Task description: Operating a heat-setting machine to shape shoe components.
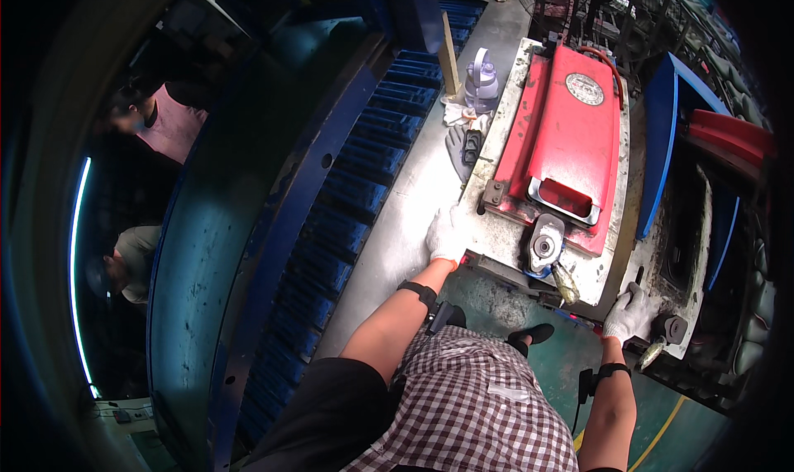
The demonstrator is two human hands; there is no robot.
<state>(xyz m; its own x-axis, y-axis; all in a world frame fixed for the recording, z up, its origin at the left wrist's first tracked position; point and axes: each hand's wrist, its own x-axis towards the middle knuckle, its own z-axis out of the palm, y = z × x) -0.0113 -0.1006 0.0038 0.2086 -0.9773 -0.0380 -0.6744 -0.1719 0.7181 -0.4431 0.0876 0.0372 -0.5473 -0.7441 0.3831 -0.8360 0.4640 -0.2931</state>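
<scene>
My left hand [447,235], in a white knit glove, lies at the near left corner of a worn white base plate [488,228], fingers stretched forward. A small red spot shows beside its wrist. My right hand [629,313], gloved too, rests with fingers extended on the near edge of a second pale plate [685,306]; its thumb side is partly hidden. Between my hands stands a red moulded form [572,133] with a round badge and a slot at its near end. In front of it sit a grey clamp [544,243] and a tape-wrapped handle [566,283].
A lidded water bottle [480,81], a grey glove [456,151] and a black part [472,147] lie left of the form. Blue panels [662,133] rise at right beside another clamp [668,330]. Blue machinery [298,199] fills the left; two people are beyond.
</scene>
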